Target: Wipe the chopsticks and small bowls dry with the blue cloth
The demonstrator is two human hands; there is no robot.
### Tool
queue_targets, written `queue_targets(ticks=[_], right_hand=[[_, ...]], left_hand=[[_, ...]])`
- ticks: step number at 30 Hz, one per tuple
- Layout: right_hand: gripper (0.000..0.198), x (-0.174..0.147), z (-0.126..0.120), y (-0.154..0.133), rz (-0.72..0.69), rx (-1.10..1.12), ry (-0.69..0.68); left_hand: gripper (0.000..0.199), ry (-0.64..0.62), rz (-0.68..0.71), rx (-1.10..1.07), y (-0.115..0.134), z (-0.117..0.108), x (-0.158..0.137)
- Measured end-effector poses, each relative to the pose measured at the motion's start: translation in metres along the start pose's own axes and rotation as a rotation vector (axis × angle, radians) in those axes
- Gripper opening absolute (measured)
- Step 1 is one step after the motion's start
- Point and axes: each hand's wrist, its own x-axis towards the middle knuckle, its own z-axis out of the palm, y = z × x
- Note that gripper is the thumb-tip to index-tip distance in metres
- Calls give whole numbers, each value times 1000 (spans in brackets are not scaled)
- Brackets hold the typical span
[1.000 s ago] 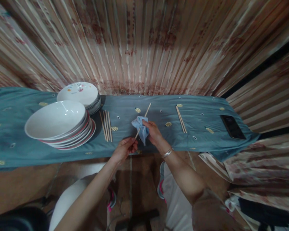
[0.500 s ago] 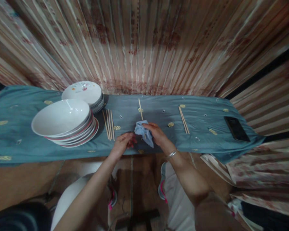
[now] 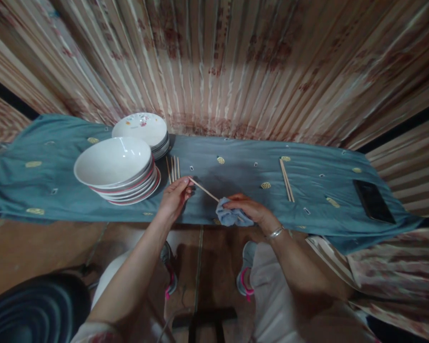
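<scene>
A single wooden chopstick [image 3: 204, 188] slants between my two hands above the table's front part. My left hand [image 3: 175, 195] pinches its upper left end between thumb and fingers. Around its other end, my right hand [image 3: 245, 208] is closed on a light blue cloth [image 3: 232, 214], and that end is hidden in the folds. Just beyond my left hand lie several chopsticks [image 3: 174, 167] side by side, their near ends covered by the hand. To the right of my right hand, a pair of chopsticks [image 3: 287, 180] rests on the tablecloth.
At left on the patterned blue-green tablecloth [image 3: 57, 157] stands a tall stack of white bowls [image 3: 114, 164]. Behind it is a stack of flowered plates [image 3: 143, 128]. A black phone [image 3: 373, 200] lies at the right end. A pleated curtain [image 3: 229, 71] hangs behind the table.
My left hand has taken hold of one end of the chopstick, which has swung from pointing away to slanting sideways. The cloth and right hand moved nearer and rightward. The view shifted slightly.
</scene>
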Motion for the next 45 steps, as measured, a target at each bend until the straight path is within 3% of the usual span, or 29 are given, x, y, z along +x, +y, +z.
queue_targets(ticks=[7,15,20,24,27,31,34,39,45], right_hand=[[10,-1,-3,-2,-38,25,35],[12,-4,-32,-12,-31,5,95],[12,-11,-48,-20,-37,25,284],[20,-4,-52,-20,-146,170,388],[22,9,-45,-16,-259,346,471],[27,26,-23,-9,-308,465,400],[28,34,-4,-5,-320,517,367],[35,36,21,2,-297,508,279],[35,32,27,5,-278,444,279]], left_hand=[[22,54,27,81,2,-4,3],[19,117,53,61,4,-3,2],[9,168,27,14,9,-1,2],[12,228,-46,-79,15,1,2],[15,237,-120,-150,15,6,0],[26,195,-194,-179,4,16,-4],[20,159,-249,-140,-11,23,-8],[11,51,-284,40,-38,31,-16],[24,-64,-249,145,-53,28,-18]])
